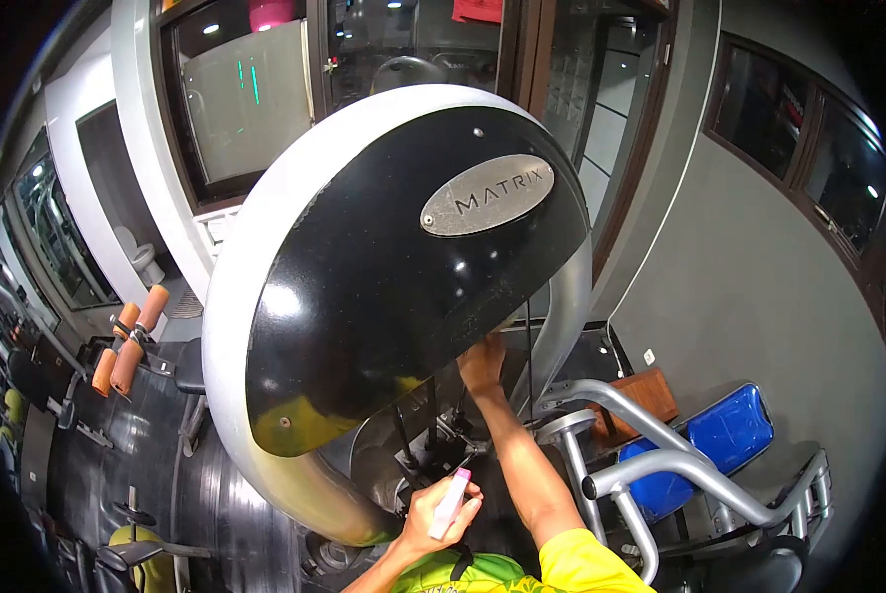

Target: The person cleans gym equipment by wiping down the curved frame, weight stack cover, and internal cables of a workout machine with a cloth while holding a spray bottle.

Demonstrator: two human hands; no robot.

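A large black machine cover [364, 257] with a silver rim and an oval MATRIX plate [487, 195] fills the middle of the view. Low in front of it, my left hand [433, 516] is closed around a small white bottle [447, 509] with a pink cap, held upright at a slant. My right hand [483, 364] reaches up under the cover's lower edge, beside a dark vertical rod [529, 356]. Its fingers are partly hidden by the cover, and whether they hold anything cannot be seen.
Silver tube frames [651, 420] stand at the right, by a blue padded bench [730, 430] and a brown wooden box [641, 403]. Orange foam rollers [127, 364] are at the left. A grey wall [750, 267] rises on the right.
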